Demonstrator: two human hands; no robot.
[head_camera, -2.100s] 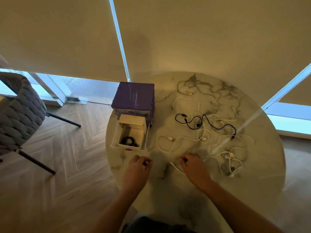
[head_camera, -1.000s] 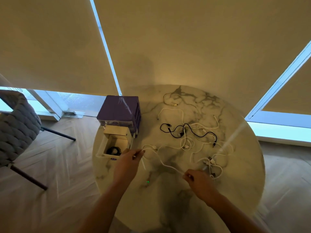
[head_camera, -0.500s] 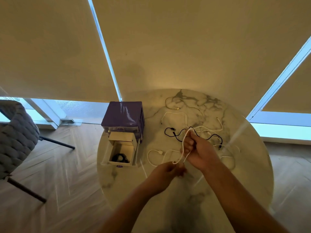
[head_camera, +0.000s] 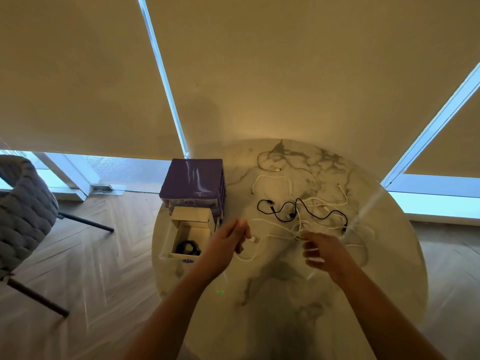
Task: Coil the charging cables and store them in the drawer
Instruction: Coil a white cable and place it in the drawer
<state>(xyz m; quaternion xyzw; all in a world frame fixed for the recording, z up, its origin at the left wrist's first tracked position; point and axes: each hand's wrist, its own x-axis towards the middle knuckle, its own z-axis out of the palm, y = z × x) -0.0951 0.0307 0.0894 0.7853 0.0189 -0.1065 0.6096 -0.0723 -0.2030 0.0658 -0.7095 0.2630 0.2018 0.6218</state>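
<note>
My left hand (head_camera: 228, 240) pinches a white cable (head_camera: 248, 258) near its USB plug, above the round marble table (head_camera: 272, 307). My right hand (head_camera: 322, 252) is blurred by motion; the same white cable runs across its curled fingers. Further back lie a loose black cable (head_camera: 298, 211) and several tangled white cables (head_camera: 322, 203). The purple drawer unit (head_camera: 193, 183) stands at the table's left edge. Its white bottom drawer (head_camera: 166, 242) is pulled out, with a coiled black cable (head_camera: 188, 248) inside.
A grey woven chair (head_camera: 23, 211) with dark legs stands on the herringbone wood floor at the left. Beige roller blinds cover the windows behind the table. The table's rim (head_camera: 423, 255) curves close on the right.
My hands have drawn apart: the left rose toward the drawer with the plug end, the right dropped back toward me from over the black cable. The cable now stretches between them.
</note>
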